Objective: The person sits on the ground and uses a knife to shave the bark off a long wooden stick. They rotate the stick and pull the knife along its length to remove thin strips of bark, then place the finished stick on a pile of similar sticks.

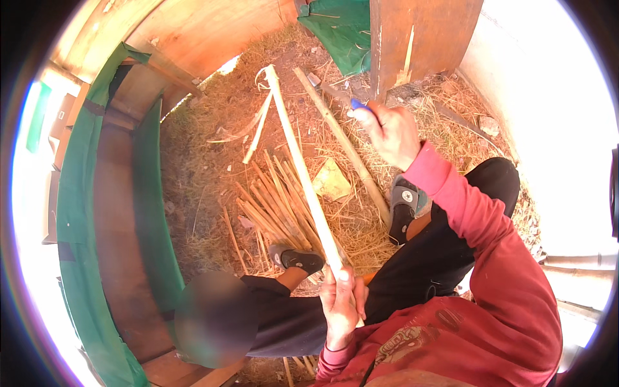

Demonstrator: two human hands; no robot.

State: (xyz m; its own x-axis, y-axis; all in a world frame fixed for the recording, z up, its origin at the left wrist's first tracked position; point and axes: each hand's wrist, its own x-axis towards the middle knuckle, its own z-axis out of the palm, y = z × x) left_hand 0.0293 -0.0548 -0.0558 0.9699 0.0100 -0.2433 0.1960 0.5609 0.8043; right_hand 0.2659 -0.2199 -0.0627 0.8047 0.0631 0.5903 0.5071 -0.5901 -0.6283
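Note:
My left hand [340, 302] is closed round the near end of a long pale wooden stick [294, 145], just above my lap. The stick slants away to the far left, and thin peeled strips [259, 128] hang from its far end. Raised to the right of the stick, my right hand [391, 134] grips a blue-handled knife [357, 104]. Its blade, hard to make out against the ground, points to the far left, apart from the stick.
A bundle of split sticks [277, 206] lies between my feet. Beside it are a yellowish block [331, 180] and a thicker pole [342, 138]. Straw covers the ground. Green-sheeted boards [151, 206] stand left, a wooden panel [419, 45] ahead, a pale wall [535, 84] right.

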